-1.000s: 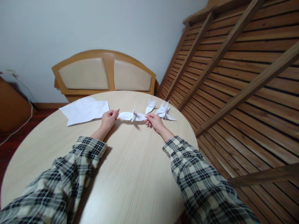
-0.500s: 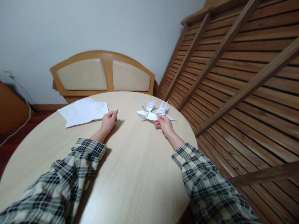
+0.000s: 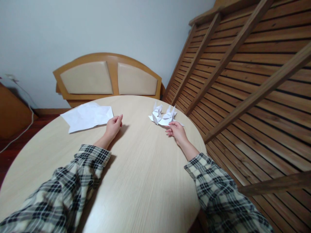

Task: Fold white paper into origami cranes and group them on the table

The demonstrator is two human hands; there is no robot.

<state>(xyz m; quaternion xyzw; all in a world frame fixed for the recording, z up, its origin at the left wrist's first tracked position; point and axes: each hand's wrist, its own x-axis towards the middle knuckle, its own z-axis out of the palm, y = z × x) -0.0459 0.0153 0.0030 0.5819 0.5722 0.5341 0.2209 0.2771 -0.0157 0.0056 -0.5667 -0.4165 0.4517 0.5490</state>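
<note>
My left hand point(image 3: 113, 125) rests on the round pale wooden table point(image 3: 143, 181), fingers curled into a loose fist with nothing in them. It lies just right of some flat white paper sheets point(image 3: 86, 116). My right hand point(image 3: 176, 130) lies near the table's far right edge, its fingers loosely apart and holding nothing. Just beyond its fingertips sits a cluster of white folded paper cranes point(image 3: 162, 116), close together; one thin paper tip pokes out beside the hand. Both arms wear plaid sleeves.
A wooden chair with two beige padded back panels point(image 3: 107, 77) stands behind the table. A slatted wooden structure point(image 3: 243, 81) leans along the right, close to the table's edge. A brown cabinet point(image 3: 12, 113) and a white cable are at the left.
My two hands held one paper crane between them. The left hand let go, the right carried it to the other cranes, set it down and drew back a little.
</note>
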